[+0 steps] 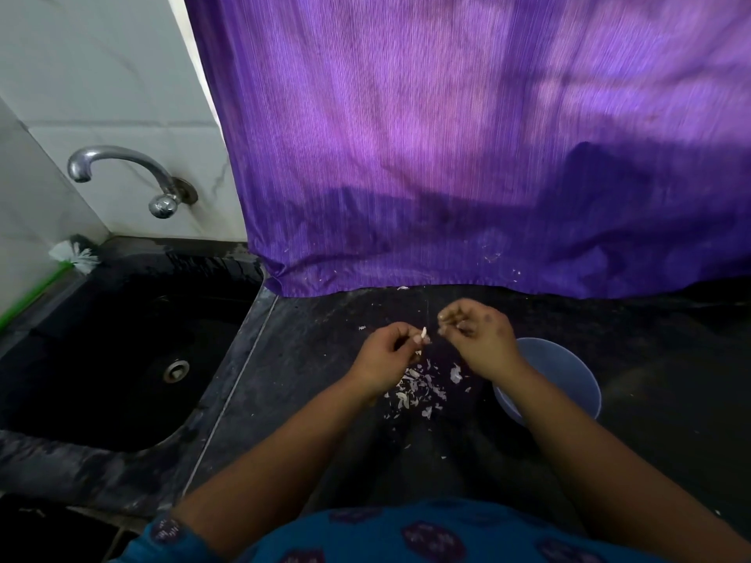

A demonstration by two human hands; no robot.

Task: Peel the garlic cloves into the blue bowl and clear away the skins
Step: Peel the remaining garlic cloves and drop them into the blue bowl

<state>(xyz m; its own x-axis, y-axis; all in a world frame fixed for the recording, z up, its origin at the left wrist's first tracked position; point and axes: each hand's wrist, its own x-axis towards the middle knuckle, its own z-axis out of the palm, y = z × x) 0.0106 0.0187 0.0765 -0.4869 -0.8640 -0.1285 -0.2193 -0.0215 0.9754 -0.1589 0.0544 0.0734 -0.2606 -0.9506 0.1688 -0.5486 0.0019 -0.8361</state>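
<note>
At the far left a dark sink (122, 351) is sunk into the worktop (317, 400), its basin showing only the drain. Over the middle of the worktop, the left hand (386, 353) pinches a garlic clove (424, 335) in curled fingertips, a pale tip poking out. I judge the clove small, light and firm, slick once bare, so it wants a grip across its fat middle while a nail lifts the skin at the pointed end. Just beside it, the right hand (477, 335) is curled with thumb and fingers drawn together; it may be nipping a scrap of skin, but I cannot tell. Under and between the wrists lies a scatter of papery skins (422, 388), featherlight and likely to drift, better swept together than picked singly. Toward the right, near the front edge, sits the blue bowl (569, 371), partly hidden by the right forearm; the part I see holds nothing I can make out.
</note>
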